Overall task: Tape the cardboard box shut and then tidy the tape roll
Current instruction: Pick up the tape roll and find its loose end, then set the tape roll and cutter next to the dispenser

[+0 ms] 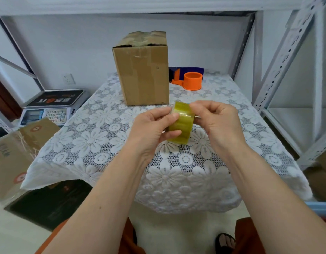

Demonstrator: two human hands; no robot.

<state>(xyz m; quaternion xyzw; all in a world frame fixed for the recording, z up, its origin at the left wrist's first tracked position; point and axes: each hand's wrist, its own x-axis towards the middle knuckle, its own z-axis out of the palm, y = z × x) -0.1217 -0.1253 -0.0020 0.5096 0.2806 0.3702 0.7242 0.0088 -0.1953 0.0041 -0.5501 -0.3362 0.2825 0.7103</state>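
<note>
A tall cardboard box (143, 70) stands upright at the far side of the table, its top flaps folded down with old tape across them. In front of it, above the table's middle, both hands hold a yellowish roll of clear tape (182, 123). My left hand (151, 129) grips the roll's left side, thumb on its outer face. My right hand (217, 121) grips the right side, fingertips pinching at the roll's top edge. The hands hide the roll's core.
An orange and blue tape dispenser (189, 78) lies right of the box. The table (96, 140) has a white lace flower cloth. A weighing scale (52, 105) and another carton (14, 153) sit at left. Metal shelving (279, 70) stands at right.
</note>
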